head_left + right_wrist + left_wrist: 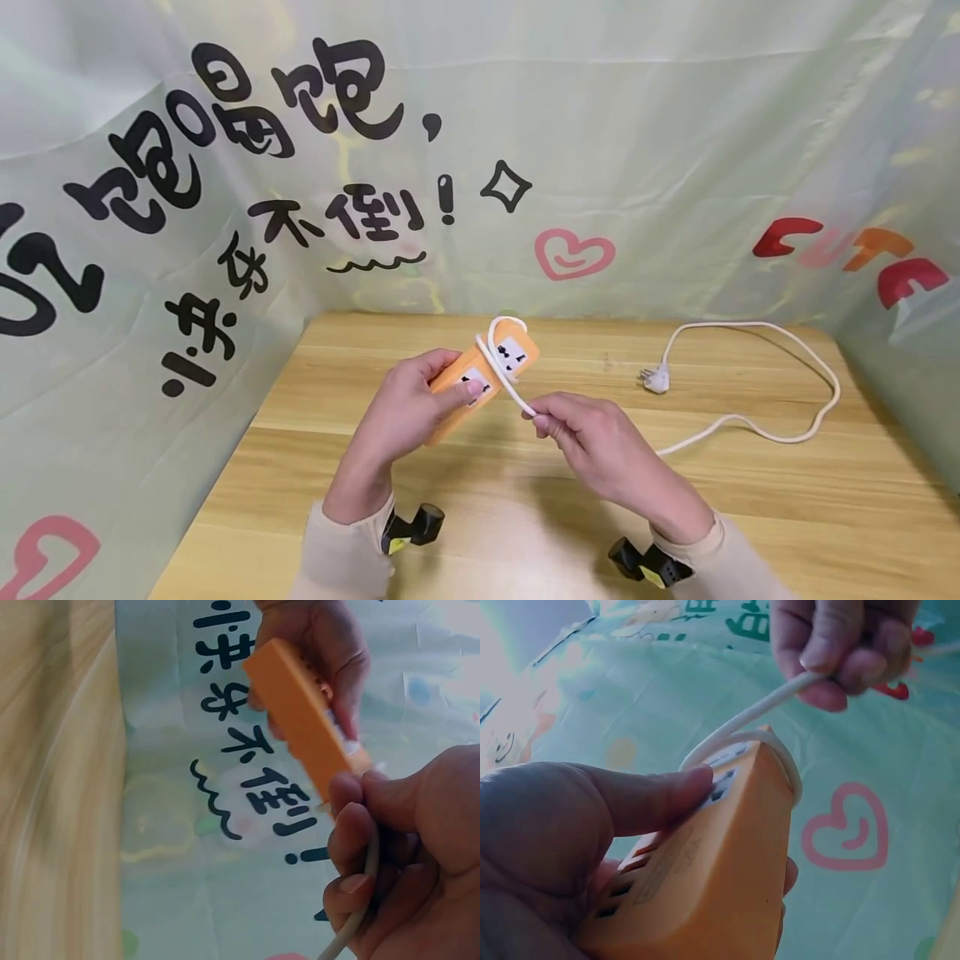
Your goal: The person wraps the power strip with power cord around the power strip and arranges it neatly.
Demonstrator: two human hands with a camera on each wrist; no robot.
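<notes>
My left hand (408,408) grips an orange power strip (450,421) with white socket panels, its thumb lying across the socket face. The strip is held tilted above the table, its far end pointing up and right. A white cord (501,373) loops around that far end. Just right of the strip, my right hand (600,446) pinches the cord between thumb and fingers. In the left wrist view the cord (750,714) runs taut from the strip to the right hand. The right wrist view shows the cord (373,859) passing through the curled fingers.
The rest of the cord (750,425) curves over the wooden table (300,475) at the right and ends in a white plug (656,380). A printed cloth (675,167) with black characters and hearts encloses the table at the back and sides.
</notes>
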